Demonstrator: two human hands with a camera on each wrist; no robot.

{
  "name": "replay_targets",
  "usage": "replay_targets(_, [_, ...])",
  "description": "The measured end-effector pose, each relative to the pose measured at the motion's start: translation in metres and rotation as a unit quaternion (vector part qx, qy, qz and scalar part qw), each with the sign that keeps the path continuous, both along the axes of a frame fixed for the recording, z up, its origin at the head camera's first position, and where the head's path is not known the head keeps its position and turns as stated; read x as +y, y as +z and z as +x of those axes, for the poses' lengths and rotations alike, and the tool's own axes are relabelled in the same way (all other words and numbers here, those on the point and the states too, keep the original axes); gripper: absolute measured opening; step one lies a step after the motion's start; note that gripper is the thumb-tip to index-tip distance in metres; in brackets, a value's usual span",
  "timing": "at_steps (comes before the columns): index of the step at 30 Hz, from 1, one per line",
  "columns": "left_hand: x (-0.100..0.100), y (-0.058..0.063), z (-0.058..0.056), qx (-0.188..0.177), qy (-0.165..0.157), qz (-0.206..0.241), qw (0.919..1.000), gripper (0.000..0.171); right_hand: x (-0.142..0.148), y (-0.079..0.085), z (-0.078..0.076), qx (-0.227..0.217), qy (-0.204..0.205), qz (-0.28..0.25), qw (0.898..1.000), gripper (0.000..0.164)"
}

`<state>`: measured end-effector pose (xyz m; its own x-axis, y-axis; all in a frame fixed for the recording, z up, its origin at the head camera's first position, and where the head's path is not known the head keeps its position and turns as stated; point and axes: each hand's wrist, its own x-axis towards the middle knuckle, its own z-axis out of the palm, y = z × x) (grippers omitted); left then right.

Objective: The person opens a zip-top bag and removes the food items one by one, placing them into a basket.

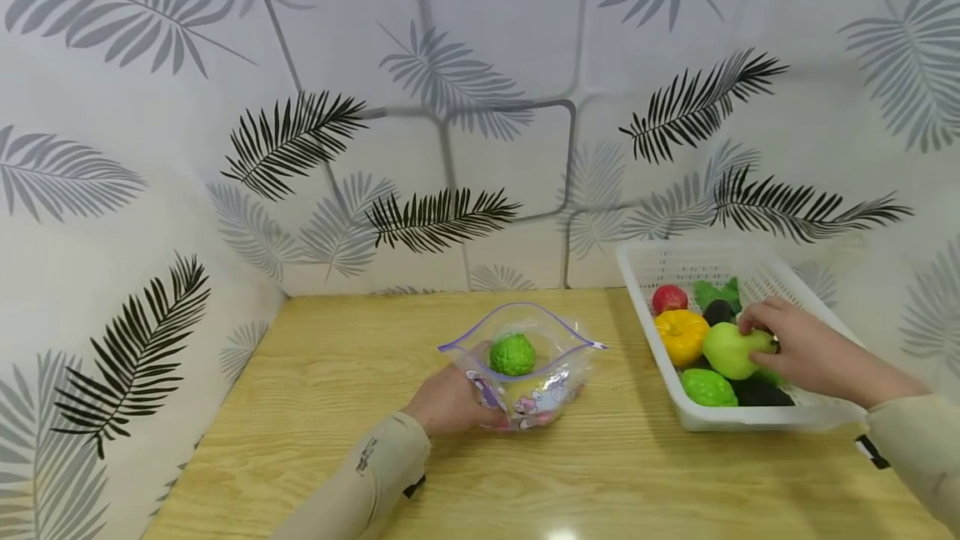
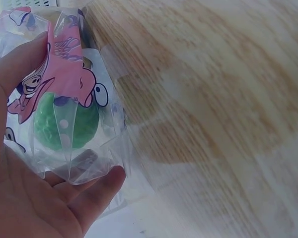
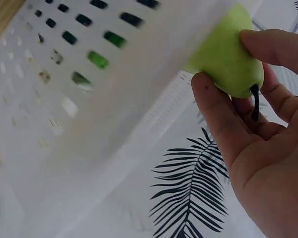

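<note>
My left hand (image 1: 453, 402) grips the side of a clear zip bag (image 1: 543, 394) printed with pink and purple cartoon figures. The bag stands on the table with its purple-edged mouth spread wide. Inside it a bumpy green fruit (image 1: 513, 355) shows through the mouth, and the left wrist view shows a green round thing (image 2: 67, 121) through the plastic. Over at the right, my right hand (image 1: 798, 348) pinches a green pear (image 3: 231, 54) between thumb and fingers, near its dark stem. In the head view the pear overlaps the other produce in the white basket (image 1: 682, 411).
The basket also holds a red round item (image 1: 670, 299), a yellow pumpkin-like piece (image 1: 681, 337), a bumpy light green piece (image 1: 708, 388), green leaves (image 1: 716, 292) and dark items. A wooden table (image 1: 345, 357) carries everything, with a leaf-patterned cloth (image 1: 495, 157) behind it.
</note>
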<state>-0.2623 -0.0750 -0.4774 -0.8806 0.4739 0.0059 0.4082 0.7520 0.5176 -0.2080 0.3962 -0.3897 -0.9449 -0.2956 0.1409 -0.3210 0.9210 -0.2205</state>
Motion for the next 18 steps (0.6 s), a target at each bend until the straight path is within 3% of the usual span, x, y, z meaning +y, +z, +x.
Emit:
replay_targets(4, [-0.002,0.0,0.0,0.001,0.0,0.001,1.0,0.122,0.001,-0.008,-0.001,-0.003,0.004,0.0,1.0,0.02])
replay_targets(11, [-0.004,-0.003,0.0,0.0,0.002,-0.003,1.0,0.122,-0.001,-0.02,0.0,-0.094,0.028,0.027,0.995,0.016])
replay_targets(18, [-0.003,-0.002,0.0,0.003,-0.002,-0.009,1.0,0.122,-0.022,-0.01,0.0,-0.077,0.027,0.049,0.995,0.017])
